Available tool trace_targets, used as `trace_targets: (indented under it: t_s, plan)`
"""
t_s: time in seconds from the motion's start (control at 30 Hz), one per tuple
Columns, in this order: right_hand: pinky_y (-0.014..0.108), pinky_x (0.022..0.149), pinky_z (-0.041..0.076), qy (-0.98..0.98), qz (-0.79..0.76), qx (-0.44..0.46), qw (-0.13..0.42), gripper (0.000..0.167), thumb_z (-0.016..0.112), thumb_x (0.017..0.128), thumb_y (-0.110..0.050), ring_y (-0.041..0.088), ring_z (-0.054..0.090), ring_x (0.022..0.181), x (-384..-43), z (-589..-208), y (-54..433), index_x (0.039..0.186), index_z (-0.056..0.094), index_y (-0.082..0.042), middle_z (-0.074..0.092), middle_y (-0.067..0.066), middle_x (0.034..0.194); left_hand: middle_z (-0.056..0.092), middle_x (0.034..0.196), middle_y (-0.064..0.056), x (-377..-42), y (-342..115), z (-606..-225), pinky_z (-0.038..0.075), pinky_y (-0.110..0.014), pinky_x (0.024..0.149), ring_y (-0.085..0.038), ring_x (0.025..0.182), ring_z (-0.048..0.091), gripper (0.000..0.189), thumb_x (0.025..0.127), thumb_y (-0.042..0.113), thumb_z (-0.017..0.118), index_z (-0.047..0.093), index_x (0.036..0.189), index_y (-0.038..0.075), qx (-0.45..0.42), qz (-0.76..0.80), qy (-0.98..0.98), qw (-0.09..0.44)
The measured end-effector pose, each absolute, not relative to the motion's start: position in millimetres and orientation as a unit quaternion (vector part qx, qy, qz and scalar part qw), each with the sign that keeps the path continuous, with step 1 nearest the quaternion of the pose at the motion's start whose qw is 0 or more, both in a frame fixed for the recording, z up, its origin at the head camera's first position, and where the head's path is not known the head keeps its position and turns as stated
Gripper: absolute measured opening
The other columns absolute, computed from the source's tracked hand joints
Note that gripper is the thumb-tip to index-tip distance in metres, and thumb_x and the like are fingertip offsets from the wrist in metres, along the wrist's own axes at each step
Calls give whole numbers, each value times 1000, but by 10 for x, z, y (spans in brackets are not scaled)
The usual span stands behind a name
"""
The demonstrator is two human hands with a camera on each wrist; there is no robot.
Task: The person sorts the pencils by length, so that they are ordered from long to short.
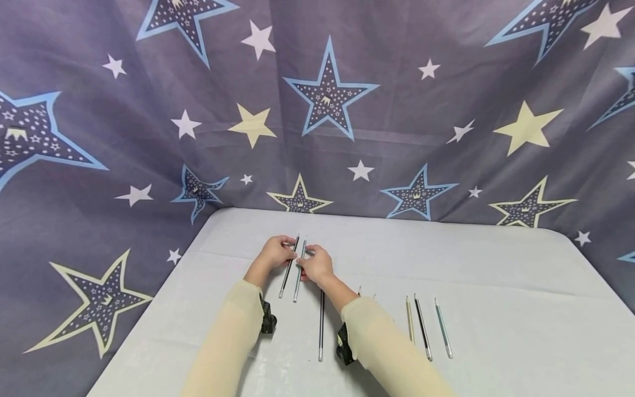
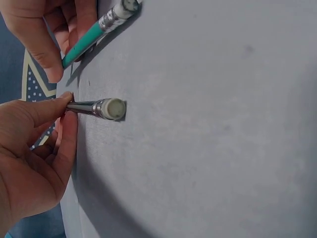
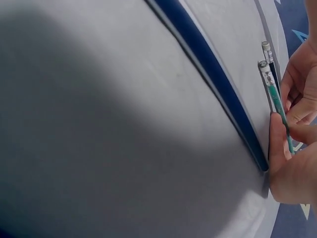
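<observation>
My left hand (image 1: 276,252) pinches a black pencil (image 1: 286,277) between thumb and fingers at the table's far left. Its white eraser end points toward me, as the left wrist view also shows. Just to the right, my right hand (image 1: 317,264) pinches a green pencil (image 1: 298,282), lying nearly parallel to the black one with a small gap between them. In the right wrist view the green pencil (image 3: 275,94) has a silver ferrule and white eraser. A dark blue pencil (image 1: 321,331) lies on the table beside my right forearm, its far end hidden by the hand.
On the right of the white table (image 1: 496,264) lie a gold pencil (image 1: 409,320), a black pencil (image 1: 423,328) and a green pencil (image 1: 444,329). Tips of other pencils (image 1: 360,291) show behind my right sleeve. A star-patterned curtain (image 1: 397,110) hangs behind the table.
</observation>
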State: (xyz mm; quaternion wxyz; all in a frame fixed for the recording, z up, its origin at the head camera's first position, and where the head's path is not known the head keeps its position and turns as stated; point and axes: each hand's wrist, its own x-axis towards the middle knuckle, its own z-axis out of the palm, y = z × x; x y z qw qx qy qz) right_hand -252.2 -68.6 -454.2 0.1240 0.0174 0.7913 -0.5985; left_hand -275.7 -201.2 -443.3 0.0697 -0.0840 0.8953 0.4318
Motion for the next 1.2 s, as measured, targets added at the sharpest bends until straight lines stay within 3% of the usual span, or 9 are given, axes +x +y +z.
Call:
trace_targets:
  t_s: [0.57, 0.9, 1.2]
  plan:
    - [17, 40, 50, 864, -496, -3, 88, 39, 64, 86, -9, 10, 59, 42, -2482, -4538, -735, 123, 54, 2, 68, 18, 95, 61, 90, -9, -2711, -1984, -4432, 53, -19, 55, -13, 66, 55, 41, 81, 4, 67, 58, 122, 5, -99, 435, 892, 76]
    - [17, 39, 49, 864, -496, 8, 89, 38, 63, 87, -9, 9, 57, 40, -2507, -4526, -716, 122, 55, 3, 68, 15, 82, 59, 91, -8, -2702, -1951, -4423, 54, -20, 56, -13, 68, 54, 41, 82, 3, 67, 59, 122, 7, -111, 444, 885, 87]
    - [26, 49, 58, 827, -552, 0, 110, 35, 63, 88, -13, 18, 66, 58, -2550, -4460, -632, 121, 56, -1, 69, 14, 88, 64, 93, -12, -2721, -1978, -4415, 53, -20, 55, -12, 64, 55, 41, 82, 4, 67, 59, 121, 5, -95, 428, 896, 68]
